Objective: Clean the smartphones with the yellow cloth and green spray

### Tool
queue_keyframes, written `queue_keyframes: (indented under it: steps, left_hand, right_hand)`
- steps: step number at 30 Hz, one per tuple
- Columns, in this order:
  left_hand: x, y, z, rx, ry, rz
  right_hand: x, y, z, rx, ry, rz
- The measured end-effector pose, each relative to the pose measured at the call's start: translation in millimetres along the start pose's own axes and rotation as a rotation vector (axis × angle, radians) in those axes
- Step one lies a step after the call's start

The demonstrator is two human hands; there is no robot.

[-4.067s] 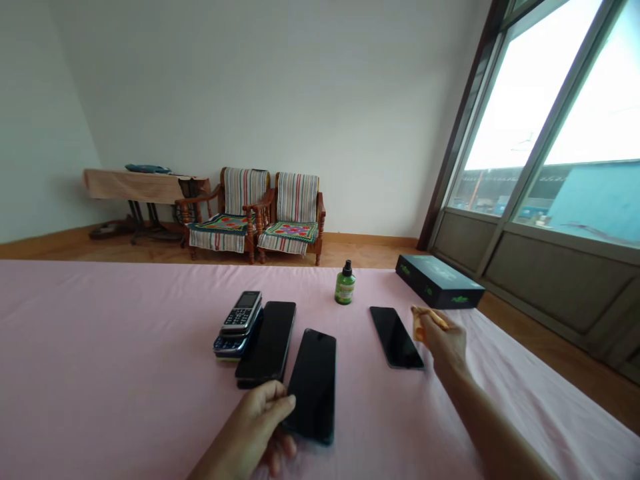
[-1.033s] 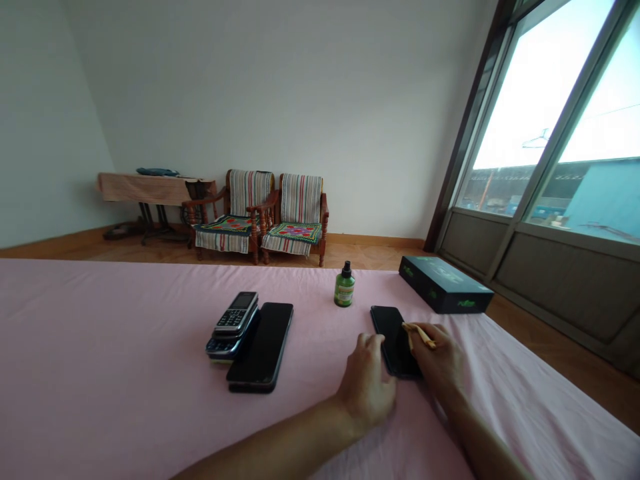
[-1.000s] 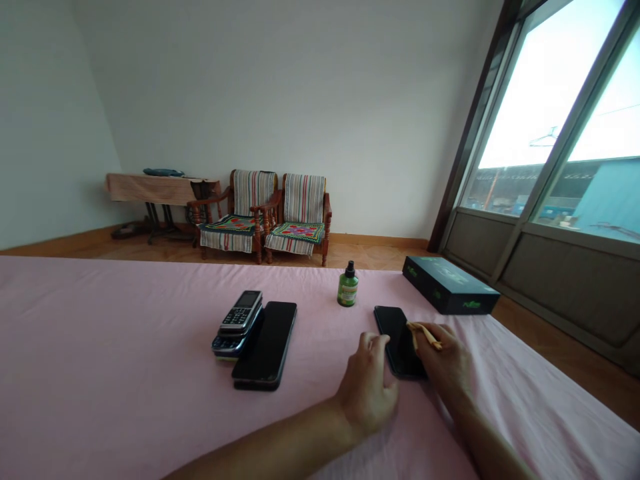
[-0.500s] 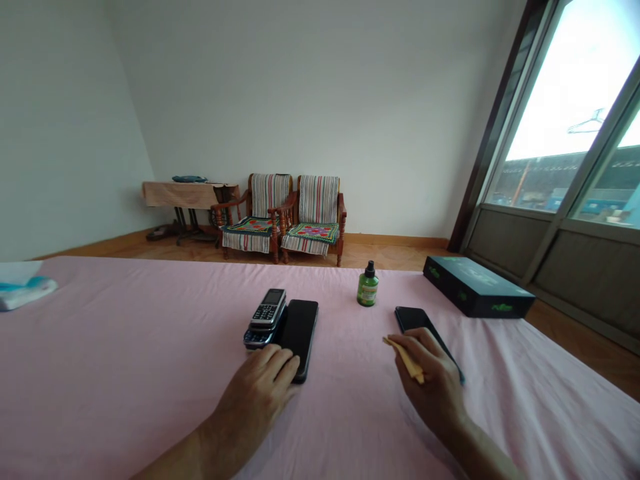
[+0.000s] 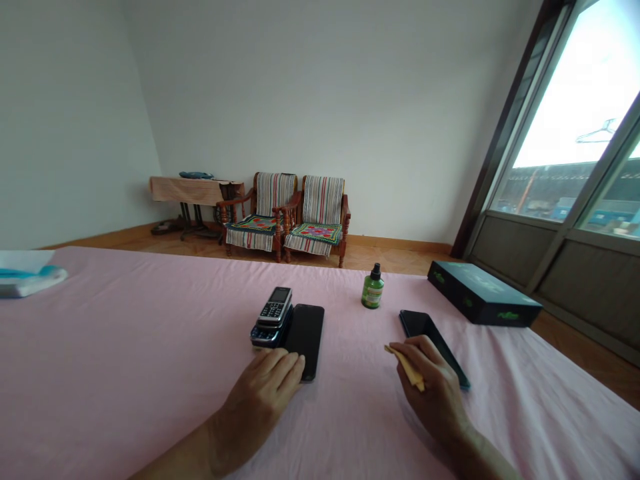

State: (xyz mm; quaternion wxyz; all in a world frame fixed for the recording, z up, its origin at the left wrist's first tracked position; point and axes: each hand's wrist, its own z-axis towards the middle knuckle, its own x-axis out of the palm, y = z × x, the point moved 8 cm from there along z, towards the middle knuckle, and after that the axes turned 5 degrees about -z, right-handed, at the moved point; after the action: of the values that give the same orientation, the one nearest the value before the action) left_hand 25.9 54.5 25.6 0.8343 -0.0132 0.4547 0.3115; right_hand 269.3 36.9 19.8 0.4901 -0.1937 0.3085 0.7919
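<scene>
My left hand (image 5: 265, 393) lies on the pink table cover, its fingertips on the near end of a black smartphone (image 5: 307, 330). Two keypad phones (image 5: 273, 313) are stacked just left of that smartphone. My right hand (image 5: 435, 387) is closed on a small folded yellow cloth (image 5: 407, 367) and rests beside another black smartphone (image 5: 433, 337), which lies partly behind the hand. A small green bottle (image 5: 373, 290) with a black cap stands between the two phone groups, farther back.
A dark box (image 5: 483, 301) with green print lies at the table's right edge. A white and blue packet (image 5: 25, 277) sits at the far left. Beyond the pink table cover (image 5: 125, 347) stand two striped wooden chairs (image 5: 287, 220) and a side table (image 5: 193, 193).
My left hand left the right-hand smartphone and moved left onto the near end of the middle smartphone. My right hand drew back toward me with the cloth. The view shifted left.
</scene>
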Motion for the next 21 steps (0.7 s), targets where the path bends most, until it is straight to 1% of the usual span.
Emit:
queue_keyframes:
  steps: [2,4,7,9,11,13,14,16,18,21]
  left_hand:
    - [-12.2,3.2,6.3,0.001,-0.117,-0.027]
    - [-21.6,6.5,15.9,0.012,-0.206,-0.08]
    - [-29.7,5.1,31.4,0.036,-0.28,-0.165]
    - [-34.3,-4.4,38.3,0.07,-0.315,-0.213]
    - [-39.0,-20.8,41.6,0.125,-0.326,-0.252]
    - [-42.6,-37.7,42.7,0.152,-0.312,-0.272]
    - [-45.0,-47.6,42.1,0.187,-0.314,-0.272]
    - [-41.3,-62.0,42.4,0.204,-0.247,-0.264]
    - [-33.4,-69.8,42.3,0.185,-0.198,-0.268]
    - [-25.2,-81.5,38.1,0.241,-0.239,-0.32]
  right_hand:
    - [0.2,1.3,0.6,0.001,0.003,0.006]
    - [-0.9,1.4,1.4,0.008,0.0,0.006]
    - [-4.4,-0.5,2.4,0.023,-0.019,0.003]
    - [-6.9,-2.2,2.8,0.028,-0.032,0.001]
    - [-9.0,-3.9,3.2,0.035,-0.04,-0.002]
    - [-10.8,-5.5,3.4,0.046,-0.051,-0.005]
    - [-11.6,-6.1,3.4,0.051,-0.056,-0.007]
    - [-12.0,-6.5,3.6,0.056,-0.054,-0.006]
    - [-11.1,-6.5,3.9,0.058,-0.039,0.003]
    - [-9.6,-6.1,4.2,0.055,-0.015,0.019]
